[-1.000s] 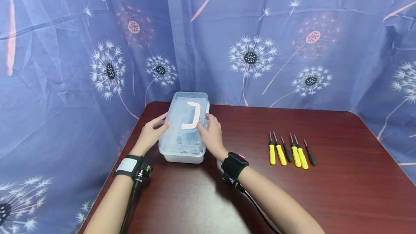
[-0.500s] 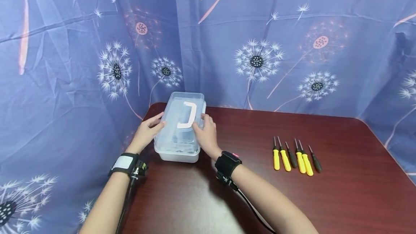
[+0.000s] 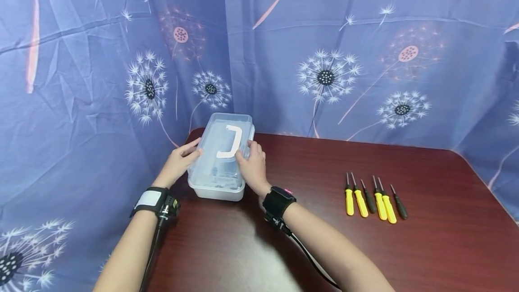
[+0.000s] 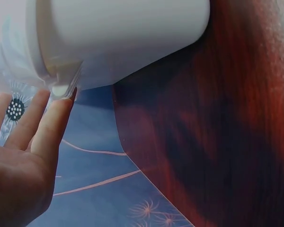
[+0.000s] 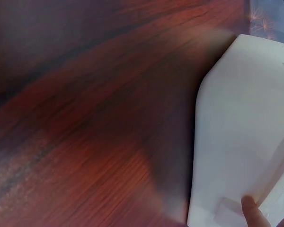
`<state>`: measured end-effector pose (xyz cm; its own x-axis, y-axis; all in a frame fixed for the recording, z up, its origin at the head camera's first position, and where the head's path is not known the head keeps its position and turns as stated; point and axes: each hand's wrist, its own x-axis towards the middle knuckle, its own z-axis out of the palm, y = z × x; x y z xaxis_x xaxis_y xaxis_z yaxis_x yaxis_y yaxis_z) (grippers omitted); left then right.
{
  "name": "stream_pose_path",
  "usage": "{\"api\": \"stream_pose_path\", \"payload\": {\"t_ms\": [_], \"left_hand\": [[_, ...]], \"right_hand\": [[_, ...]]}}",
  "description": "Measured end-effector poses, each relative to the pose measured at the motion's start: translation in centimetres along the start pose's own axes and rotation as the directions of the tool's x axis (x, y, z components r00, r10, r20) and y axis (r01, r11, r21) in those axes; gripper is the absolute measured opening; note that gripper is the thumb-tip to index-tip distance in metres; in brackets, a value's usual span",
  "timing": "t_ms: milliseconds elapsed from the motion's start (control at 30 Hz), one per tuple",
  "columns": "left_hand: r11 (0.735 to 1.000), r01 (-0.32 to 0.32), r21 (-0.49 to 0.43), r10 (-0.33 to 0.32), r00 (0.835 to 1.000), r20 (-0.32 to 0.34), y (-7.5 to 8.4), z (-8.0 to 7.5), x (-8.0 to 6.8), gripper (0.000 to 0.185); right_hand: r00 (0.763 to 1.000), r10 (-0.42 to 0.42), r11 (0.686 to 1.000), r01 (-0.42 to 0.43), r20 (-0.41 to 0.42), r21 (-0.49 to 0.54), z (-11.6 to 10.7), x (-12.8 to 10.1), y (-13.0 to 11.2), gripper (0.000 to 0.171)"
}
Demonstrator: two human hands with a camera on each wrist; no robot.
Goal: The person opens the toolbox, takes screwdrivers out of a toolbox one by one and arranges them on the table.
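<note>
A clear-lidded plastic storage box (image 3: pixel 216 195) with a white base stands at the table's back left in the head view. Its white carrying handle (image 3: pixel 236 141) lies on the lid (image 3: pixel 211 148). At the left long side is my left hand (image 3: pixel 174 166), thumb on the lid's edge. The left wrist view shows that hand's fingers (image 4: pixel 52 130) right at a side latch (image 4: pixel 61 90) under the rim. My right hand (image 3: pixel 253 170) holds the opposite side, thumb on top beside the handle, other fingers over the edge. In the right wrist view a fingertip (image 5: pixel 250 205) meets the white side wall.
Several screwdrivers (image 3: pixel 375 199), some yellow-handled and some black, lie in a row on the right part of the dark red wooden table (image 3: pixel 308 170). A blue dandelion-print curtain (image 3: pixel 275 71) hangs close behind the table and along its left edge.
The box and both hands have shifted slightly left, closer to the table's left edge. The head view has turned a little, and the screwdrivers appear farther right.
</note>
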<state>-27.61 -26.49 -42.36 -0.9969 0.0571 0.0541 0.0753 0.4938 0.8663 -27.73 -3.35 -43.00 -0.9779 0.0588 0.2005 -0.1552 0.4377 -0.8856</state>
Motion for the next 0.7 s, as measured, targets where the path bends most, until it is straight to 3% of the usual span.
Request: {"api": "stream_pose_path", "payload": {"t_ms": [233, 400, 467, 533, 633, 700], "left_hand": [[1.000, 0.002, -0.018, -0.002, 0.999, 0.033, 0.2, 0.3, 0.5, 0.065], [1.000, -0.022, 0.009, 0.021, 0.995, 0.094, 1.0, 0.3, 1.1, 0.063], [1.000, -0.016, 0.020, 0.013, 0.992, 0.126, 2.3, 0.1, 1.0, 0.061], [0.999, -0.016, 0.041, 0.011, 0.990, 0.140, 2.6, 0.1, 1.2, 0.062], [0.994, 0.001, 0.112, -0.013, 0.994, 0.111, 3.1, 0.2, 1.4, 0.062], [0.977, -0.008, 0.213, 0.000, 0.999, 0.041, 2.7, 0.5, 1.5, 0.062]], "right_hand": [[1.000, -0.004, 0.999, 0.004, 0.017, -0.036, -0.6, 0.2, 0.0, 0.055], [0.995, -0.001, 0.995, 0.010, 0.097, -0.095, -1.9, 0.8, -0.3, 0.058], [0.990, -0.012, 0.991, 0.030, 0.137, -0.128, -2.5, 1.0, -0.5, 0.059], [0.985, -0.032, 0.983, 0.061, 0.168, -0.174, -3.1, 1.2, -0.4, 0.060], [0.977, -0.079, 0.959, 0.129, 0.198, -0.252, -4.2, 1.3, 0.0, 0.058], [0.971, -0.114, 0.931, 0.179, 0.212, -0.319, -5.0, 1.2, 0.6, 0.054]]}}
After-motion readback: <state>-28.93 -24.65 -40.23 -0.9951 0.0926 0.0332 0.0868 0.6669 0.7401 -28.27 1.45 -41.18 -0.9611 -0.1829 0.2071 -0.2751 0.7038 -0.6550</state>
